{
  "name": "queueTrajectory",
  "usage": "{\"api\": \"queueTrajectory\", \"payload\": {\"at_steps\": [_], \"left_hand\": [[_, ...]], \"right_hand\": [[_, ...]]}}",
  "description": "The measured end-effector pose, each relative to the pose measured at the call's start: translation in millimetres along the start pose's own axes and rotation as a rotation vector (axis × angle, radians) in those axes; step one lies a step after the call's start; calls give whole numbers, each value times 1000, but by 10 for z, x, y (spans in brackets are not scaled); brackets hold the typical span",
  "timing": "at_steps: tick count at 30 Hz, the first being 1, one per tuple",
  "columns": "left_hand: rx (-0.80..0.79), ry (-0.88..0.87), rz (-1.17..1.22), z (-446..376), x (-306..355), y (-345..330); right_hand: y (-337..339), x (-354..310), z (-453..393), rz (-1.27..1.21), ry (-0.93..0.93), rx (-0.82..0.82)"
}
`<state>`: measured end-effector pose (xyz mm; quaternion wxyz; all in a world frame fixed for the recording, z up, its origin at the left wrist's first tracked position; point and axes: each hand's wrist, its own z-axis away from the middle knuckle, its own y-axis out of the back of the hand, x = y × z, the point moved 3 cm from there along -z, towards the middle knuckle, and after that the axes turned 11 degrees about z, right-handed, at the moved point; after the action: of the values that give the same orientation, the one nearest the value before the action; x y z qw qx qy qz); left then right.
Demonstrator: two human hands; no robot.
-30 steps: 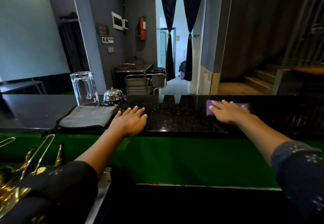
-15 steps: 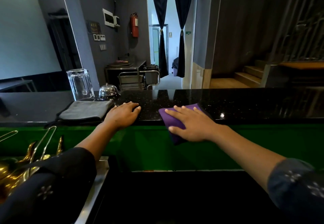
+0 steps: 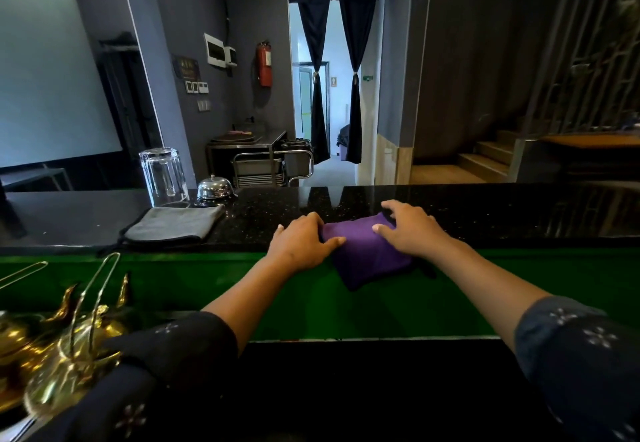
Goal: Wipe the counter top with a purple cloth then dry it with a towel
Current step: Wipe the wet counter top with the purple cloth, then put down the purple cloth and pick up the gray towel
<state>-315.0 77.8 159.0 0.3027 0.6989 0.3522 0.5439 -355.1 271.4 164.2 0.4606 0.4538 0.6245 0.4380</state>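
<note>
The purple cloth (image 3: 367,251) lies at the near edge of the black speckled counter top (image 3: 485,213), and its lower part hangs down over the green front panel. My left hand (image 3: 301,240) grips its left edge, thumb laid on the fabric. My right hand (image 3: 410,228) holds its right side, fingers curled over the far edge. A folded grey towel (image 3: 173,225) rests flat on the counter to the left, apart from both hands.
An upturned clear glass (image 3: 162,176) and a chrome service bell (image 3: 214,188) stand behind the towel. Golden teapots (image 3: 52,341) with wire handles sit low at the left. The counter runs on to the right.
My right hand dragged the purple cloth from the right to the counter's near edge. My left hand left its spot beside the towel and took hold of the cloth's left side.
</note>
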Motion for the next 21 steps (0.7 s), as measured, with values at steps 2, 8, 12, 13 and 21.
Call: {"api": "queueTrajectory", "payload": {"at_steps": [2,8,12,13,21], "left_hand": [[35,0,94,48,28,4],[181,-110,208,254,63,27],[163,-105,390,432,2,160],[154,-101,441,486,-10,212],[179,-54,838,1126,-257,626]], "right_hand": [[33,-43,4,-117,-10,11],[127,-45,115,-217,-96,-144],[182,-28,352,-290,11,-77],[189,-34,421,-334,36,-59],[60,-454,940,-754,160,-66]]}}
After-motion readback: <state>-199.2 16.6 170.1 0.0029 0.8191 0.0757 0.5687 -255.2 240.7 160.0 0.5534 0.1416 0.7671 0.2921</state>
